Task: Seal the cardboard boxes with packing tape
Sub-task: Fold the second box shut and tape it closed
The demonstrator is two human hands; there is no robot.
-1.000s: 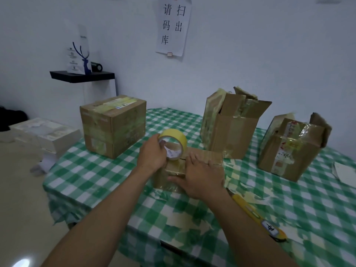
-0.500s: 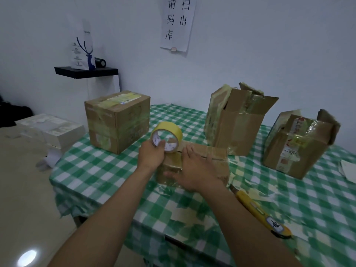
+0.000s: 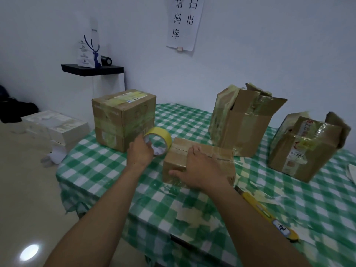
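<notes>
Gripping the tape roll (image 3: 164, 134) in the left hand (image 3: 140, 152), fingers curled round its near rim. Holding it upright on edge, just off the left end of the small box (image 3: 219, 156), low over the green checked tablecloth (image 3: 107, 166). Failing to make out whether the roll is touching the box or the cloth, or whether any strip is running from roll to box.

Pressing down on that small box with the right hand (image 3: 200, 170), fingers straight and spread flat across the top, thumb stretched along the near face. Finding the box near the front middle of the table, flaps lying closed, with clear tape glinting along the top seam and down the near side.

Glancing left and picking out 1 taller sealed box (image 3: 123, 120) just behind the roll, flaps shut, yellowish tape banding its top and sides. Glancing right and picking out 2 more, both well apart from the hands. Noting the middle open box (image 3: 242, 130) with flaps standing up and splayed, and the far-right box (image 3: 304, 149) with flaps ajar and crinkled tape over a printed label.

Catching a yellow utility knife (image 3: 269, 214) lying on the cloth beside the right forearm, its far end hidden under it. Spotting pale tape scraps (image 3: 192, 214) stuck flat on the cloth near the front edge.

Taking in, beyond the table, a black wall shelf (image 3: 92, 69), a paper sign (image 3: 183, 24) with printed characters, and white boxes (image 3: 55, 124) stacked on the floor at the left.
</notes>
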